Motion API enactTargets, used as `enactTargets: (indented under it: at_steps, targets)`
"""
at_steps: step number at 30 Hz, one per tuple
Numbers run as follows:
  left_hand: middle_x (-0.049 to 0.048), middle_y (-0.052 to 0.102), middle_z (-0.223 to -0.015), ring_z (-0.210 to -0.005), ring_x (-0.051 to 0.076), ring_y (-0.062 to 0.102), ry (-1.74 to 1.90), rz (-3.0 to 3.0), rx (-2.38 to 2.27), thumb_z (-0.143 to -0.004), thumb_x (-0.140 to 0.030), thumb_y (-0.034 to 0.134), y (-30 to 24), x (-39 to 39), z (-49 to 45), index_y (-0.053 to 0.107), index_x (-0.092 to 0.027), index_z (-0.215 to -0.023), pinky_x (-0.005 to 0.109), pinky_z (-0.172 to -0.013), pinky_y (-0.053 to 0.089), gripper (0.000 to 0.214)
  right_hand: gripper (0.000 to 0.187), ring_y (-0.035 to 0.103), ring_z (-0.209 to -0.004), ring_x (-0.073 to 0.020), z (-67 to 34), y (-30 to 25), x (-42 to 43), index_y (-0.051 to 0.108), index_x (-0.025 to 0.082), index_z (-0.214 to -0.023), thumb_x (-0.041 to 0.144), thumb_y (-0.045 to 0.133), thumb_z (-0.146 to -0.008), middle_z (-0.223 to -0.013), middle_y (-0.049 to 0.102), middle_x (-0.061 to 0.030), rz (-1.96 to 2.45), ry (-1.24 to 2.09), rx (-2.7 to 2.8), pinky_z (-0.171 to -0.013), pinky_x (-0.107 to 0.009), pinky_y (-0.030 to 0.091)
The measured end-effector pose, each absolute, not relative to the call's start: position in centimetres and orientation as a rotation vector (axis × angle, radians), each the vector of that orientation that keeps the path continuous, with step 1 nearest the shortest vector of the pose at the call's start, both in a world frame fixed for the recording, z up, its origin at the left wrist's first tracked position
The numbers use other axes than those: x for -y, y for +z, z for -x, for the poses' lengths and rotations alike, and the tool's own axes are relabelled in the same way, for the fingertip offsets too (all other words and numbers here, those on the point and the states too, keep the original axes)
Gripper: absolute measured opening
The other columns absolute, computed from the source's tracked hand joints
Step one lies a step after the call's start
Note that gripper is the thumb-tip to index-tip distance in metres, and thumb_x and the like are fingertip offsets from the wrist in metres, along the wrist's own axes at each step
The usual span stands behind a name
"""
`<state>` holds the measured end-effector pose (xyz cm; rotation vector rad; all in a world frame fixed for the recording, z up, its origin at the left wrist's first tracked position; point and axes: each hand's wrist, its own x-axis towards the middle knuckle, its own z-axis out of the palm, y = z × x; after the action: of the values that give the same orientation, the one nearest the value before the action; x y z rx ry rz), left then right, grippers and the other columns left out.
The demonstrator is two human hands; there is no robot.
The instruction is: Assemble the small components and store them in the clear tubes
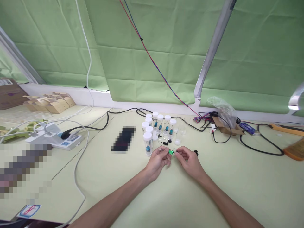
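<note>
My left hand (158,161) pinches a small bright green part (171,152) between thumb and fingers, and a thin rod sticks out from it to the left. Close by on the right, my right hand (189,160) has thumb and forefinger pressed together at the green part's edge. A thin dark pin stands up between the hands; what the right fingertips grip is too small to make out. Just beyond lie small black parts (165,143). Several clear tubes with white caps (147,136) and blue pieces inside stand behind and to the left. A black knob-like part (196,153) lies by my right wrist.
A blurred-out dark object (123,139) lies left of the tubes. Further left are a white power strip (64,141) with cables and cardboard boxes (51,103). At right are an open carton (226,126), black cables and an orange-yellow tool (294,148). Green blinds hang behind.
</note>
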<state>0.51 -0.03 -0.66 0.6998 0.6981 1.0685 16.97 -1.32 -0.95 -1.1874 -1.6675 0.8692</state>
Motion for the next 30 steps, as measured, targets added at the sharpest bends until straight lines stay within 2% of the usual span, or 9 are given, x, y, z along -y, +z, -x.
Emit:
enactTargets:
  at_steps: [4, 9, 12, 15, 17, 22, 26, 30]
  targets:
    - [0.0018, 0.058, -0.064, -0.056, 0.010, 0.051, 1.044, -0.750, -0.679, -0.073, -0.031, 0.074, -0.67, 0.07, -0.39, 0.057, -0.014, -0.075, 0.022, -0.049, 0.041, 0.024, 0.038, 0.042, -0.048, -0.0118, -16.95, -0.97, 1.30, 0.052, 0.019, -0.068, 0.048, 0.046, -0.092, -0.053, 0.046, 0.0036, 1.229, 0.874, 1.671, -0.048, -0.025, 0.035]
    - [0.0018, 0.058, -0.066, -0.056, 0.010, 0.051, 1.041, -0.773, -0.668, -0.074, -0.031, 0.074, -0.66, 0.09, -0.41, 0.058, -0.014, -0.076, 0.023, -0.050, 0.042, 0.023, 0.049, 0.043, -0.047, -0.0119, -16.87, -1.02, 1.09, 0.045, 0.019, -0.056, 0.050, 0.040, -0.094, -0.048, 0.046, 0.0026, 1.282, 0.780, 1.689, -0.050, -0.025, 0.035]
    - [0.0012, 0.058, -0.065, -0.054, 0.010, 0.051, 1.054, -0.764, -0.668, -0.073, -0.031, 0.074, -0.65, 0.02, -0.45, 0.059, -0.014, -0.076, 0.022, -0.050, 0.041, 0.023, 0.044, 0.050, -0.051, -0.0138, -16.81, -0.87, 1.11, 0.052, 0.019, -0.064, 0.050, 0.041, -0.093, -0.055, 0.054, 0.0003, 1.249, 0.792, 1.672, -0.054, -0.026, 0.040]
    - [0.0008, 0.057, -0.063, -0.053, 0.010, 0.051, 1.058, -0.764, -0.672, -0.075, -0.032, 0.073, -0.68, -0.06, -0.46, 0.059, -0.014, -0.076, 0.022, -0.051, 0.041, 0.023, 0.030, 0.056, -0.059, -0.0155, -16.88, -0.61, 1.27, 0.059, 0.018, -0.090, 0.047, 0.052, -0.089, -0.071, 0.061, -0.0027, 1.200, 0.789, 1.662, -0.054, -0.025, 0.042]
    - [0.0008, 0.057, -0.063, -0.053, 0.010, 0.052, 1.056, -0.769, -0.668, -0.075, -0.032, 0.072, -0.70, -0.08, -0.45, 0.059, -0.014, -0.076, 0.023, -0.051, 0.042, 0.022, 0.028, 0.056, -0.061, -0.0152, -16.99, -0.49, 1.38, 0.057, 0.019, -0.099, 0.043, 0.058, -0.086, -0.076, 0.062, -0.0034, 1.176, 0.777, 1.685, -0.052, -0.025, 0.042]
    - [0.0015, 0.058, -0.065, -0.055, 0.011, 0.053, 1.059, -0.778, -0.660, -0.076, -0.032, 0.072, -0.76, -0.13, -0.37, 0.061, -0.014, -0.077, 0.023, -0.053, 0.043, 0.021, 0.020, 0.056, -0.063, -0.0148, -17.14, -0.60, 1.33, 0.058, 0.018, -0.096, 0.035, 0.057, -0.086, -0.076, 0.062, -0.0029, 1.142, 0.796, 1.706, -0.054, -0.024, 0.044]
    - [0.0020, 0.059, -0.068, -0.058, 0.010, 0.053, 1.059, -0.788, -0.651, -0.076, -0.030, 0.072, -0.82, -0.27, -0.30, 0.062, -0.014, -0.077, 0.023, -0.054, 0.043, 0.020, 0.020, 0.058, -0.067, -0.0154, -17.10, -0.75, 1.08, 0.061, 0.018, -0.091, 0.037, 0.057, -0.086, -0.078, 0.065, -0.0037, 1.155, 0.810, 1.684, -0.059, -0.025, 0.045]
    - [0.0016, 0.058, -0.069, -0.059, 0.010, 0.053, 1.047, -0.797, -0.652, -0.076, -0.030, 0.072, -0.67, -0.27, -0.29, 0.062, -0.014, -0.078, 0.023, -0.054, 0.043, 0.019, 0.028, 0.054, -0.056, -0.0136, -17.06, -0.69, 0.99, 0.061, 0.018, -0.077, 0.042, 0.052, -0.089, -0.062, 0.060, -0.0003, 1.168, 0.844, 1.666, -0.054, -0.024, 0.042]
